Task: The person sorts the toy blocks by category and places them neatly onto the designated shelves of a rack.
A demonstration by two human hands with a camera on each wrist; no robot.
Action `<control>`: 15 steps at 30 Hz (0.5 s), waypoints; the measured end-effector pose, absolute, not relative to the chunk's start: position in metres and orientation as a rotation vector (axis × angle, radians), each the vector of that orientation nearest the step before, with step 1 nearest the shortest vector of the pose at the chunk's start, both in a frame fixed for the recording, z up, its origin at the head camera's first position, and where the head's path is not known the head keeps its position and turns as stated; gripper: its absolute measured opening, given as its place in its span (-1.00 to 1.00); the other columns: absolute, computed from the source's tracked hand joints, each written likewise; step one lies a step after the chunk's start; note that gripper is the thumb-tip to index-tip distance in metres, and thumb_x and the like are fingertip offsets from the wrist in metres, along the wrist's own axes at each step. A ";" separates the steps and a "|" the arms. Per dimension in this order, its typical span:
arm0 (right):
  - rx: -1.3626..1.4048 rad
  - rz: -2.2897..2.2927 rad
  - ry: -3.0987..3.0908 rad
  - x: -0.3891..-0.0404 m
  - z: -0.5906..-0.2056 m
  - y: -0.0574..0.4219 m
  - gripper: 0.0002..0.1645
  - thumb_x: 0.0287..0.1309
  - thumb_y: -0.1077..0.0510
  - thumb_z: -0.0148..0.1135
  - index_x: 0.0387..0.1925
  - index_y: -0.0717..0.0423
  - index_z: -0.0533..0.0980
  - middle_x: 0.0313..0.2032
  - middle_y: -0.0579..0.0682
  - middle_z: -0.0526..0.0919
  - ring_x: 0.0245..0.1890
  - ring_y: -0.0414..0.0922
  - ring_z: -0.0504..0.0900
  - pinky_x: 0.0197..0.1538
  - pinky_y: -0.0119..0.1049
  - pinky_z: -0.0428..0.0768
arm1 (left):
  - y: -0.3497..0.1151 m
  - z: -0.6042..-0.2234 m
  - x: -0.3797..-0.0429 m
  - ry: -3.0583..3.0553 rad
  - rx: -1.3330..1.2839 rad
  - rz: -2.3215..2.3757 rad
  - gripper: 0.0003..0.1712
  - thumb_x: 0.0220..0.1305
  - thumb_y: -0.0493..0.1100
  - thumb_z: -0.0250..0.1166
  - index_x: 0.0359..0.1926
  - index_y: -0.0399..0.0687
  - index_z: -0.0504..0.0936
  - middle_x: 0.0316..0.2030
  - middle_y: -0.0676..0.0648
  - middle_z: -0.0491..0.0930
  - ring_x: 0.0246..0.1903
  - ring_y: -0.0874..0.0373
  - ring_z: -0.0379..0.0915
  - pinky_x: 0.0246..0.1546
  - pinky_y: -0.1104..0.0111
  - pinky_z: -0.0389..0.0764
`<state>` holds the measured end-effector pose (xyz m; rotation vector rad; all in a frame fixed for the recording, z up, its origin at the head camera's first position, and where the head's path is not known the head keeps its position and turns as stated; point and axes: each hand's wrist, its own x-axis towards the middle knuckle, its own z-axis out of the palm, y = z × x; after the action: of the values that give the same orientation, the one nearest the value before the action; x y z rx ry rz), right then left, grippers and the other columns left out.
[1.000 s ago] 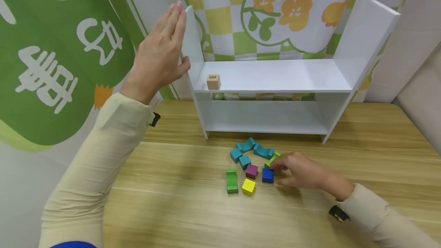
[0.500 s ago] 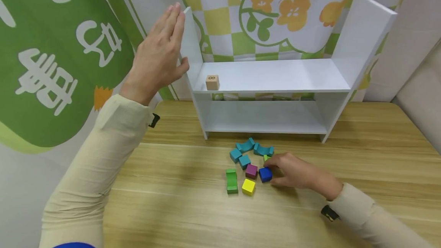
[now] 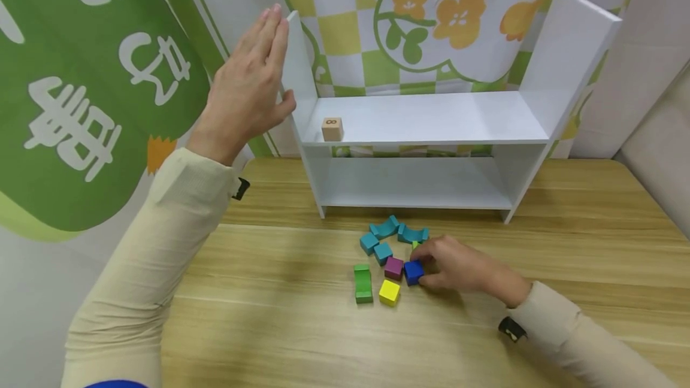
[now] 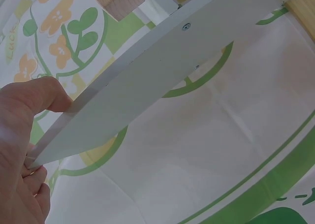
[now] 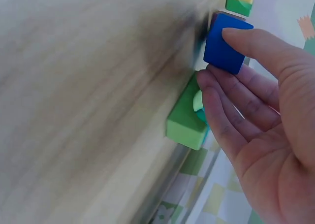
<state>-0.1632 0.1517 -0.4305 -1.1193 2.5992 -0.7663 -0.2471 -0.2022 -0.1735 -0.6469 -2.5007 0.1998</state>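
In the head view my right hand (image 3: pixel 458 263) pinches a blue cube block (image 3: pixel 413 272) beside a magenta cube (image 3: pixel 393 268). The right wrist view shows the thumb on one face of the blue cube and fingertips on its far side. A lime green block (image 5: pixel 188 114) lies close to those fingers, mostly covered by the hand in the head view. My left hand (image 3: pixel 245 79) is raised at the left side panel of a white shelf (image 3: pixel 431 117). Its fingers extend straight, and the thumb touches the panel's front edge in the left wrist view.
A yellow cube (image 3: pixel 389 293), a green curved block (image 3: pixel 363 284), two teal cubes (image 3: pixel 369 243) and two teal curved blocks (image 3: pixel 412 234) lie in front of the shelf. On its upper board stands a wooden cube (image 3: pixel 332 129) marked 8. Printed cloth (image 3: pixel 345 35) hangs behind.
My right hand has shifted a little left, closing its thumb and fingers on the blue cube. That cube has slid left, up against or near the magenta one. The left hand stays in place.
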 end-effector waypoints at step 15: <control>-1.190 -0.766 2.577 -0.181 -0.371 0.146 -0.60 0.18 0.19 0.54 0.03 0.25 0.71 -0.09 0.05 0.84 -0.14 -0.05 0.85 -0.06 -0.29 0.85 | -0.202 -0.174 -0.247 -2.498 -0.652 0.197 0.11 0.39 -0.09 0.29 0.67 -0.39 -0.18 0.70 -0.28 -0.25 0.72 -0.16 -0.29 0.75 0.16 -0.23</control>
<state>-0.1809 0.1465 -0.3712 -1.1900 2.5765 -0.7664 -0.2467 -0.2022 -0.1737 -0.6516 -2.4985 0.1971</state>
